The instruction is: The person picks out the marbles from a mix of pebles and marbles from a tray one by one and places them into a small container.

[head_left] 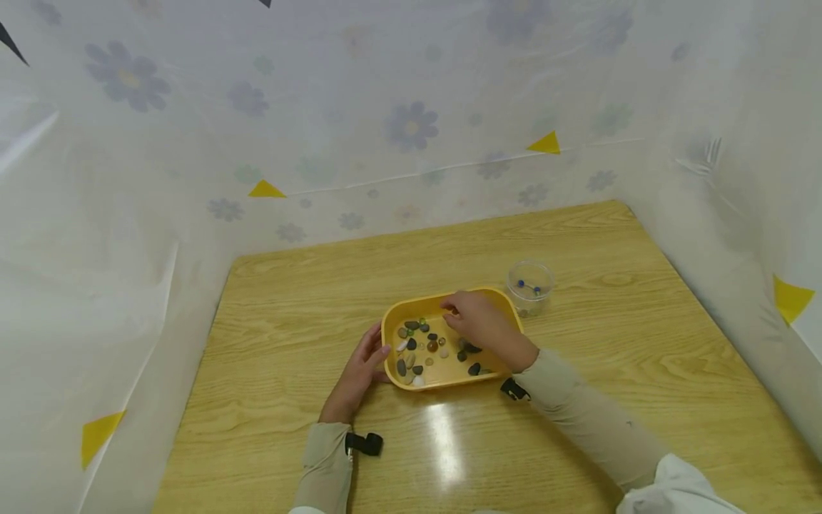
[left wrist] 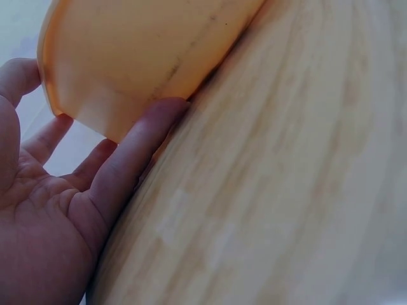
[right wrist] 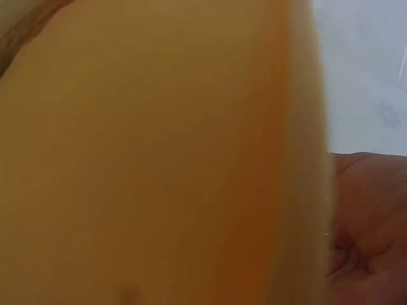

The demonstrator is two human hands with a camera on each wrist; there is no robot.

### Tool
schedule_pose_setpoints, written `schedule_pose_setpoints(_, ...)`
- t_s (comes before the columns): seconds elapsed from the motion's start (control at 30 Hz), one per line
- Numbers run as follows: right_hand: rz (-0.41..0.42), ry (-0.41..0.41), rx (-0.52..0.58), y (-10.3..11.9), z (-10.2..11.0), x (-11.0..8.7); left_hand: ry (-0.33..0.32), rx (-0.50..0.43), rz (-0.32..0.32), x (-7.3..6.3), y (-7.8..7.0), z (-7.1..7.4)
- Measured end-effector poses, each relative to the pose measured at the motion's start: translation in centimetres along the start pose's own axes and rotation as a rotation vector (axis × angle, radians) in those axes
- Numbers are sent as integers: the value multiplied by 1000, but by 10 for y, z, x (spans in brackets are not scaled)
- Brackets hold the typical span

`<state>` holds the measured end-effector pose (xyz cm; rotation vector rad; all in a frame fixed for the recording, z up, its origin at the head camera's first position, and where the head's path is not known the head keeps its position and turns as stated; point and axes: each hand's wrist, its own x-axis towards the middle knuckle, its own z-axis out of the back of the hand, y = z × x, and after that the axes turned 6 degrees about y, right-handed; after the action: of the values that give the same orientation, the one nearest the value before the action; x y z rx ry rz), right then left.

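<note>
A yellow plastic tray (head_left: pixel 443 382) sits on the wooden table, with dark, pale and brown pebbles and several small glassy beads spread over its floor. At its left end my left hand (head_left: pixel 359 375) rests against the outer wall. The left wrist view shows that hand (left wrist: pixel 70 184) with fingers extended along the wall and the thumb at the rim. My right hand (head_left: pixel 484 325) reaches over the tray's right half, fingertips bent down near the far wall; I cannot tell whether they hold anything. In the right wrist view the tray wall hides most of this hand (right wrist: pixel 369 229).
A clear round plastic container (head_left: pixel 530 285) with blue dots stands just beyond the tray's right corner. The wooden table (head_left: pixel 308 300) reaches to white floral sheeting (head_left: pixel 385 185) at the back and sides. Yellow triangles (head_left: pixel 266 190) mark the sheeting.
</note>
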<state>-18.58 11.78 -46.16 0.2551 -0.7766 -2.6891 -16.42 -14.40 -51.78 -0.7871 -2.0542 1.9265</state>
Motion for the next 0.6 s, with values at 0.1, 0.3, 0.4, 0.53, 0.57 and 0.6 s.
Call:
schedule_pose_setpoints(0.1, 4, 31, -13, 4, -8, 7, 3, -3, 1, 0, -1, 0)
schedule_pose_setpoints(0.3, 24, 92, -27, 12, -23, 18, -5, -23, -4, 4, 7, 4)
schedule_pose_setpoints(0.4, 31, 117, -65, 15, -29, 23, -18, -28, -7, 8, 16, 7)
schedule_pose_setpoints(0.53, 44, 120, -93, 18, -36, 29, -38, -20, -17, 10, 23, 8)
schedule_pose_setpoints(0.57, 51, 111, -96, 18, -37, 29, -42, -18, -21, 10, 23, 9)
schedule_pose_setpoints(0.6, 63, 97, -97, 19, -38, 30, -47, -14, -30, 10, 24, 9)
